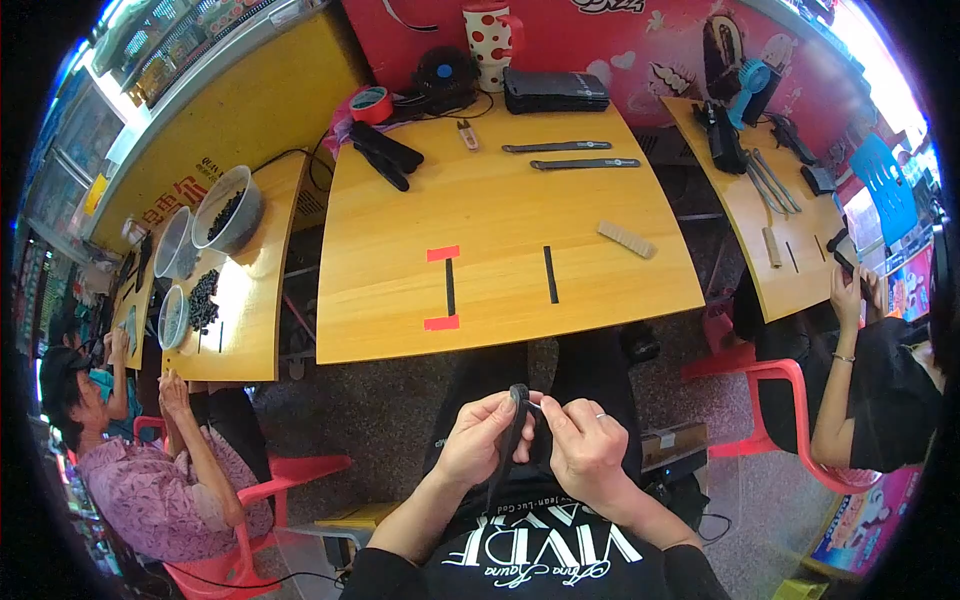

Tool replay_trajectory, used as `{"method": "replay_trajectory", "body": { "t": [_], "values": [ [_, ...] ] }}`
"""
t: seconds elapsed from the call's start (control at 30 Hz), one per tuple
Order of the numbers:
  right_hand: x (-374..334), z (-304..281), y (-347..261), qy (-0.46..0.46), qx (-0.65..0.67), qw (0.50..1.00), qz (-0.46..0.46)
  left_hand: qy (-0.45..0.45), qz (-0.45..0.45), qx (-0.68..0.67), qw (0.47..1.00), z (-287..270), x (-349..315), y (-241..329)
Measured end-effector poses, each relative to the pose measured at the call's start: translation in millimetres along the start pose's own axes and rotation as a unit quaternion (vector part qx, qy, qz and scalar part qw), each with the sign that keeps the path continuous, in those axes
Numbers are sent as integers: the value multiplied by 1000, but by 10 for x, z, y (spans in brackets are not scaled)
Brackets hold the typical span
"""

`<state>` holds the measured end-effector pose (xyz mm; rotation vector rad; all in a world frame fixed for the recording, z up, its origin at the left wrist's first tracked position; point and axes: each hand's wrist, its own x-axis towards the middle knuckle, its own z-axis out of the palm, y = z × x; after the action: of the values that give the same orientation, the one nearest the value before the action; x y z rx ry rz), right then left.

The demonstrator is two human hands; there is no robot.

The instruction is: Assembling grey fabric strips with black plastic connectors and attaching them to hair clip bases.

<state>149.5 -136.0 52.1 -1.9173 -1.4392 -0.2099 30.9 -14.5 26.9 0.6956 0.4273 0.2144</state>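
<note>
In front of my chest, beyond the near edge of the table, my left hand (480, 435) pinches a narrow black strap (517, 430). Its top end is folded over between thumb and fingers, and the rest hangs down. My right hand (588, 447) is closed close beside it. From its fingertips a thin, pale, pin-like tool (534, 404) reaches to the strap's folded end. Most of that tool is hidden in my fingers, so I cannot tell its exact kind.
On the yellow table (400, 210) are two black marks, red tape pieces (442, 324), a beige ribbed strip (626, 240), two grey straps (585, 163), snips (468, 135), and a black stack (556, 91). Seated people work at side tables; bowls (228, 208) hold small black parts.
</note>
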Motion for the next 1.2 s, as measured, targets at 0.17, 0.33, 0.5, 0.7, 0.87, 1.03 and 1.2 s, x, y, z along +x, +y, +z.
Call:
{"method": "replay_trajectory", "body": {
  "t": [0.17, 0.33, 0.5, 0.7, 0.87, 1.03, 1.2],
  "values": [
    [-3, -10, -27, 1, -9, 1000, -6, 1, 6, 1, 1000, 3, -19, -6],
    [2, -17, -20, -13, -16, 1000, -10, 6, 2, 1, 1000, -25, -18, -27],
    [12, -28, -17, -23, -44, 998, -36, 16, 13, 9, 1000, -51, -29, -43],
    [57, -75, -36, -40, -106, 990, -88, 49, 45, 70, 995, -42, -50, -28],
    [75, -83, -16, -54, -95, 988, -110, 64, 62, 95, 991, -29, -65, -34],
    [12, 0, 12, -44, -83, 991, -96, 90, 81, 214, 969, 30, -72, -58],
    [27, 62, 23, -13, -75, 994, -85, 125, 165, 340, 917, 67, -64, -91]
  ]
}}
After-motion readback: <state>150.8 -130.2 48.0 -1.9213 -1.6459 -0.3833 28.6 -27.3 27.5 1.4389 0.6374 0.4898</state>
